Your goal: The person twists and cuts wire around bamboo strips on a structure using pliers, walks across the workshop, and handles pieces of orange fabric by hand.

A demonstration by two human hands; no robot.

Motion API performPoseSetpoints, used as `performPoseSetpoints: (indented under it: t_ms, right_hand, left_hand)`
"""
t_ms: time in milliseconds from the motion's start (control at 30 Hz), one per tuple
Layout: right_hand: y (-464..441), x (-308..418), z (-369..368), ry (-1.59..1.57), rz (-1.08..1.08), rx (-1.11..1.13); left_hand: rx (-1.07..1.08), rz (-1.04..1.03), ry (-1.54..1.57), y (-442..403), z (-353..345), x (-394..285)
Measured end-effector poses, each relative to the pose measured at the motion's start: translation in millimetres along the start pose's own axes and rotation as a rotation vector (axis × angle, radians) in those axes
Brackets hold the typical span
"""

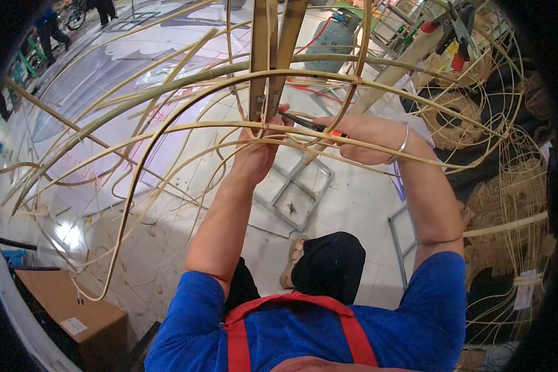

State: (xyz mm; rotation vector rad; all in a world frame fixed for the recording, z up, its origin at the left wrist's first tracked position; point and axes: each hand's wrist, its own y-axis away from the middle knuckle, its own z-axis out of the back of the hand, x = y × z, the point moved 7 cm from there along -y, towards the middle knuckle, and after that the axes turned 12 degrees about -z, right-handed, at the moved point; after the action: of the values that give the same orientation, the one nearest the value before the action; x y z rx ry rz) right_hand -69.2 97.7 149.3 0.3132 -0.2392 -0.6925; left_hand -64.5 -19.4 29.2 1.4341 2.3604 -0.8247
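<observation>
Pale, thin bamboo strips (279, 72), bent into long arcs and crossing one another, form an open framework around the lower end of a brown upright post (256, 62) made of narrow bars with screws in it. The framework spreads over a white tiled floor (198, 232).

The right hand (369, 137), with a silver bangle (405, 137) at its wrist, is closed on the handles of black pliers with red on the grip (312, 123). Their slim nose points at the post, close to the fingers of the left hand (259, 152). That hand is raised to the post's lower end, behind the strips; its fingers are partly hidden, so I cannot tell how firmly they close or on which piece.

Below the hands, a grey square metal frame (321, 193) lies on the floor, near the right edge of a large pale purple printed sheet (115, 93). A grey gas cylinder (333, 44) stands beyond the post. Round brown wickerwork (456, 118) lies on black cloth (425, 118) to the right, and a brown cardboard box (74, 304) sits at lower left.
</observation>
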Motion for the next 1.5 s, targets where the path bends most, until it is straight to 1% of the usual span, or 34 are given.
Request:
performPoseSetpoints:
  t_ms: [100, 200, 300, 333, 433, 500, 533, 667, 767, 867, 967, 1067, 1167, 1267, 1467, 1500]
  right_hand:
    - [8.2, 8.1, 7.8, -0.049, 0.088, 0.032]
    - [-3.3, -17.2, -3.4, -0.276, -0.094, 0.224]
    - [-9.7, -31.9, 5.1, -0.179, -0.119, 0.165]
    - [-16.1, -28.7, 7.7, -0.102, 0.007, 0.119]
    - [-16.8, -34.7, 9.3, -0.111, -0.042, 0.139]
    - [-18.0, -37.5, 8.9, -0.048, -0.087, 0.114]
    - [-16.5, -35.2, 9.3, -0.037, -0.119, 0.119]
    - [-14.2, -30.4, 8.4, -0.083, -0.23, 0.161]
    - [-13.3, -19.4, 8.5, 0.019, -0.235, 0.149]
    - [-17.9, -21.5, 7.1, 0.115, -0.084, -0.036]
    - [-11.6, -13.9, 13.9, 0.259, -0.058, -0.196]
    - [-3.7, -6.0, 15.8, 0.551, 0.221, -0.643]
    - [-7.3, -13.5, 13.6, 0.428, 0.274, -0.67]
    - [-18.8, -24.0, 5.2, 0.487, 0.133, -0.406]
    - [-23.4, -31.0, -2.8, 0.015, 0.019, -0.138]
    - [-23.8, -31.6, -3.2, 0.005, -0.012, -0.113]
  left_hand:
    - [0.02, 0.03, -0.013, -0.3, 3.5, 1.0]
    - [-0.049, -0.031, 0.03, 3.2, -2.4, -7.1]
    - [0.04, 0.056, 0.049, 0.9, 4.4, 2.8]
    - [0.032, 0.059, 0.057, 0.1, 5.9, 4.2]
    - [0.026, 0.062, 0.068, 1.0, 7.9, 6.9]
    - [0.048, 0.058, 0.053, 2.0, 4.3, 4.1]
    - [0.025, 0.041, 0.036, 3.9, -4.8, -3.0]
    - [-0.048, 0.034, 0.014, 3.1, -2.5, -4.1]
    - [-0.053, 0.02, -0.001, 3.2, -4.1, -7.1]
    - [-0.047, -0.004, -0.019, 1.7, -2.8, -8.1]
    - [0.005, -0.012, -0.032, 3.0, -4.0, -9.2]
    - [0.02, -0.05, -0.012, 3.2, -3.8, -12.4]
    - [-0.036, -0.04, -0.004, 3.5, -3.3, -11.5]
    - [-0.019, -0.043, 0.006, 2.0, -1.3, -10.4]
    - [0.029, -0.03, -0.035, 3.0, -6.4, -12.8]
    - [0.023, -0.009, -0.038, 2.8, -5.6, -11.5]
